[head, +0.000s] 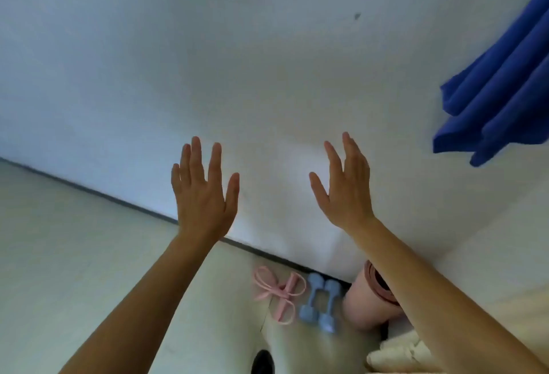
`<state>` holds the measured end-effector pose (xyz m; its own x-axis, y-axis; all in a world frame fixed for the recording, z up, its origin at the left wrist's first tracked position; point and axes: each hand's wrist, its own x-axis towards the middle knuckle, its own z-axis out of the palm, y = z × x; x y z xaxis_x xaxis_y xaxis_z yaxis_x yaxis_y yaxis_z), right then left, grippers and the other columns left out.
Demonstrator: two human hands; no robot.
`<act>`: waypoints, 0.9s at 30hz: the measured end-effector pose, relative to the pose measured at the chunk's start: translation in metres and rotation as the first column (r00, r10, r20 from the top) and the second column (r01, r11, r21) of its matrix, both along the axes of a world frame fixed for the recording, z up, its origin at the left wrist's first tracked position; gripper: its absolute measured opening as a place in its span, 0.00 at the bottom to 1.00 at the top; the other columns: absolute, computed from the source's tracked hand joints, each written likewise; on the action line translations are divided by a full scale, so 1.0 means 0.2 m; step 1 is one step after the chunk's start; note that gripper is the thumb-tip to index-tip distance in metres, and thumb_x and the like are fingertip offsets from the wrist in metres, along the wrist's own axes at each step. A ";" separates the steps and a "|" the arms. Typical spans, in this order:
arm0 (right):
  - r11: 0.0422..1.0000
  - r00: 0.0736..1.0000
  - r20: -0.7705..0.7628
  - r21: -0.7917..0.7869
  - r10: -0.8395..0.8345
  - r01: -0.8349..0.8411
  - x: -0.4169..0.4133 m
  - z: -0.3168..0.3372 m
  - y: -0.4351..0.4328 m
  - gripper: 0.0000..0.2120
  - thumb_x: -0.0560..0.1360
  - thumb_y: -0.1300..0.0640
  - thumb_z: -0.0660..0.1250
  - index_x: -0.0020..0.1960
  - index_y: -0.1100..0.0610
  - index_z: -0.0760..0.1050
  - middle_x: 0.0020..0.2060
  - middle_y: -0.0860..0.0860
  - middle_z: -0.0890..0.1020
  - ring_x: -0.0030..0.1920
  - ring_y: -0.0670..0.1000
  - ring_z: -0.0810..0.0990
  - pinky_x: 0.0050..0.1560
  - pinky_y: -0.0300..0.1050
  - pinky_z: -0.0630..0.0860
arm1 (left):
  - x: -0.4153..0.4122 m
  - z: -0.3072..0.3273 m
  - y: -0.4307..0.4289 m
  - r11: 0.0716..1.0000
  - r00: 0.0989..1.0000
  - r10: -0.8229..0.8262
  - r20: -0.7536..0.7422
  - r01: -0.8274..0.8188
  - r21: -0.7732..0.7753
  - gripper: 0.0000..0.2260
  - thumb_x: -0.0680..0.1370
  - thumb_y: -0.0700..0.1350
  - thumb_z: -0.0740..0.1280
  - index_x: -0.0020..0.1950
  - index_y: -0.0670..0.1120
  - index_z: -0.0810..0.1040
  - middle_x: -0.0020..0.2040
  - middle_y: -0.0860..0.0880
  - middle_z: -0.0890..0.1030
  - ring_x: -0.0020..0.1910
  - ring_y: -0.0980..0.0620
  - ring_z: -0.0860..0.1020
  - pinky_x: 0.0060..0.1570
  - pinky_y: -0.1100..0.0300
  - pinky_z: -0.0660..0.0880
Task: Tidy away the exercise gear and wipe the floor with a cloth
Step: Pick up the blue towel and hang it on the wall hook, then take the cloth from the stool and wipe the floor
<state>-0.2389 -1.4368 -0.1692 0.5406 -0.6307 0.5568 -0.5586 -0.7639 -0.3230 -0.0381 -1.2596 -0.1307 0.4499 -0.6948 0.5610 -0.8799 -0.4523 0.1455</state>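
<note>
**Two empty hands raised before a wall, exercise gear on the floor below**

Head view, looking forward and down. Both bare forearms reach up from the bottom edge, and both hands hold nothing.

The left hand (202,195) shows its back to the camera. Its fingers (214,159) are straight and lightly spread, with the thumb angled out. It hangs up and to the left of the dumbbells (322,302).

The right hand (346,189) is above the dumbbells and turned partly edge-on. Its fingers (352,150) are straight with the thumb apart, and its outer fingers are hidden behind the others.

The two pale blue dumbbells lie side by side on the cream floor (74,240), just at the foot of the white wall (208,46). A pink band (280,292) lies looped on the floor just left of the dumbbells. A rolled pink mat (365,299) sits just right of them, partly behind the right forearm.

A cream cloth (395,356) lies bunched down and to the right of the dumbbells, at the frame's lower edge. A small dark object (263,360), too cut off to identify, is down and to their left. Blue fabric (499,91) hangs in folds far up and to their right.
</note>
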 end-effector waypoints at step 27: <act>0.638 0.642 -0.018 -0.098 0.766 -0.764 2.97 0.17 2.74 0.29 0.82 0.43 0.58 0.78 0.57 0.62 0.80 0.59 0.55 0.79 0.60 0.57 0.76 0.61 0.56 | 1.86 0.09 3.17 0.595 0.596 0.802 -0.033 -0.803 -0.045 0.28 0.83 0.58 0.52 0.79 0.43 0.59 0.78 0.35 0.56 0.78 0.36 0.54 0.72 0.36 0.59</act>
<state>0.3555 -0.8889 -0.1352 0.7939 0.0547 0.6056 0.2452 -0.9402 -0.2365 0.3335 -0.6256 -0.1124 0.8167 -0.0221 0.5766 -0.1641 -0.9669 0.1953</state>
